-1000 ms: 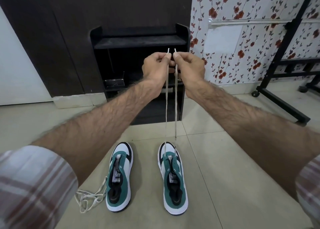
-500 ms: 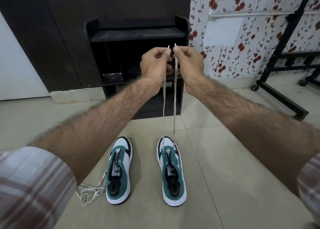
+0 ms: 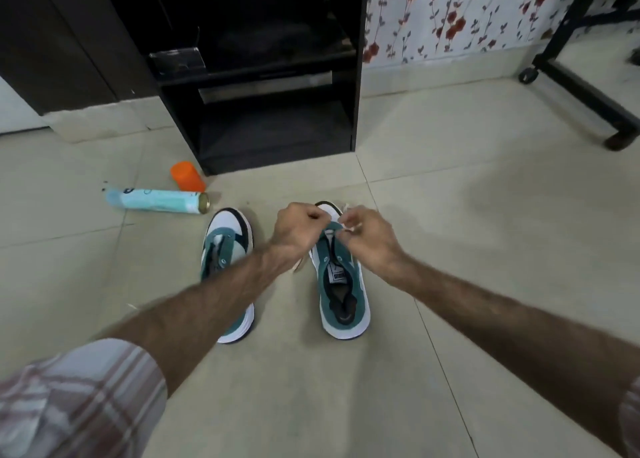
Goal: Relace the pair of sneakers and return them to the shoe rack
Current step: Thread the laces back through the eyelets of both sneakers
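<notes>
- Pale tiled floor [image 3: 450, 215]; floral wallpaper [image 3: 450, 14] at the back right, with a black wheeled frame [image 3: 585, 93] in front of it.
- The black shoe rack [image 3: 277, 111] stands against the wall, straight ahead of the shoes.
- A light-blue spray can [image 3: 156, 201] lies on its side by an orange cap [image 3: 187, 177], left of the rack's foot.
- Both sneakers lie side by side on the tiles, long axes running away from the person, toes toward the rack: left sneaker [image 3: 225, 246], right sneaker [image 3: 341, 291].
- The left hand [image 3: 298, 229] is curled closed over the right sneaker's toe end; what it grips is hidden.
- The right hand [image 3: 363, 235] pinches the white lace [image 3: 348, 228] there.
</notes>
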